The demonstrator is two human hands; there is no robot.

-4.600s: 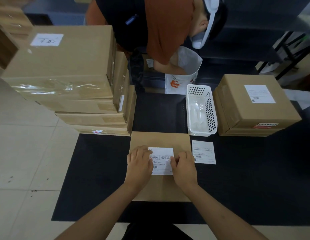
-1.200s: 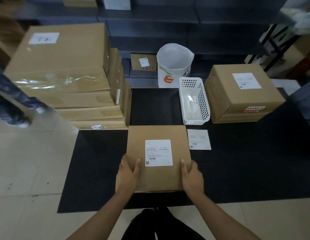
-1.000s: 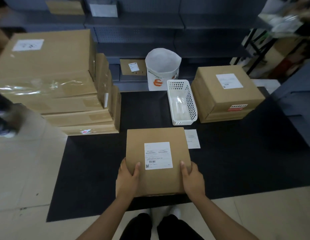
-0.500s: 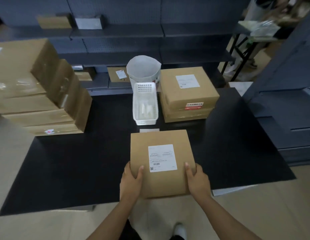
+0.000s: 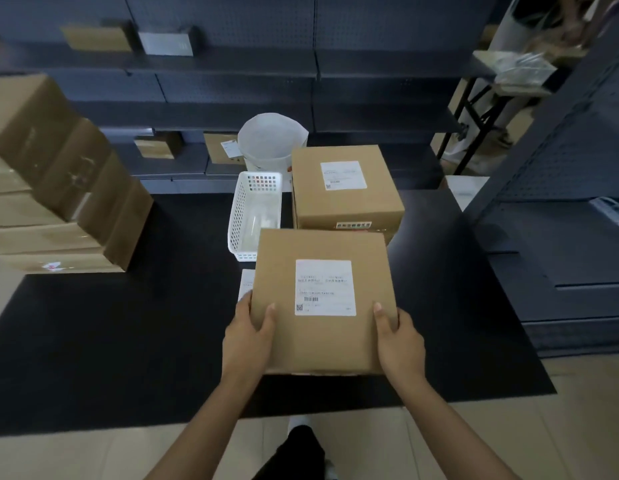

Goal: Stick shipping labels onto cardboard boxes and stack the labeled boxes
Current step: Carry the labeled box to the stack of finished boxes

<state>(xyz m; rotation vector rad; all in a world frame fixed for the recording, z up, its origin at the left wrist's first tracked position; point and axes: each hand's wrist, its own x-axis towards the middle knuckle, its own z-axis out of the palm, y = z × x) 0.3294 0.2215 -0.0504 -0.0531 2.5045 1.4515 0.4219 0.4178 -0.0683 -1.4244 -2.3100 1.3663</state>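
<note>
I hold a flat cardboard box point(image 5: 280, 341) above the black mat point(image 5: 128, 341), with a white shipping label point(image 5: 325, 287) stuck on its top. My left hand point(image 5: 247, 336) grips its near left corner and my right hand point(image 5: 398, 341) its near right corner. Just beyond it stands a stack of labeled boxes point(image 5: 346, 202) with a label on the top one. A loose label sheet point(image 5: 246, 284) lies on the mat, partly hidden by the held box.
A white perforated basket point(image 5: 254, 216) sits left of the labeled stack, a white bucket point(image 5: 271, 140) behind it. A tall pile of cardboard boxes point(image 5: 58, 188) stands at the left. Dark shelving point(image 5: 560, 237) runs along the back and right.
The label was pressed on, then both hands took the box by its near corners and lifted it. It has moved right and forward toward the labeled stack as my view turned right.
</note>
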